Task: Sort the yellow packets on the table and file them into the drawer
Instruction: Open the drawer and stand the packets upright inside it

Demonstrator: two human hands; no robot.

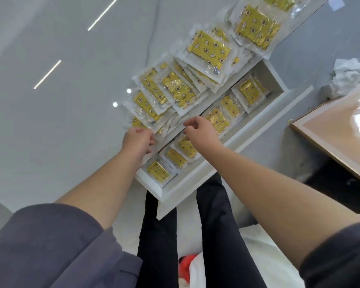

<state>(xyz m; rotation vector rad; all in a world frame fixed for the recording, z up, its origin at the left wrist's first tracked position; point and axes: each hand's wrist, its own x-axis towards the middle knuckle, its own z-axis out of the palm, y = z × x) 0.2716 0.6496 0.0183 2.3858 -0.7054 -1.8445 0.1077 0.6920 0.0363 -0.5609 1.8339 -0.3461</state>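
**Two hands at the near end of the pile**

Dozens of yellow packets lay in an overlapping pile along the edge of the grey tabletop, each one a star-and-moon print sealed in clear wrap. Just below that edge a white drawer stood pulled out. More packets were filed in it in a leaning row from its near end to its far end.

The left hand sat at the near end of the pile with its fingers curled against the lowest wrappers. Whether it pinched one could not be told. The right hand hung just beside it, over the line where the tabletop met the drawer. Its fingers were bent towards the pile's edge (blur hid the fingertips, so any grip there could not be told either). The two hands were near each other but apart.

Both forearms were bare below grey sleeves, and dark trousers showed beneath the drawer. To the right stood a glossy tan board, with crumpled white plastic beyond it. Something red lay on the floor beside a white bag.
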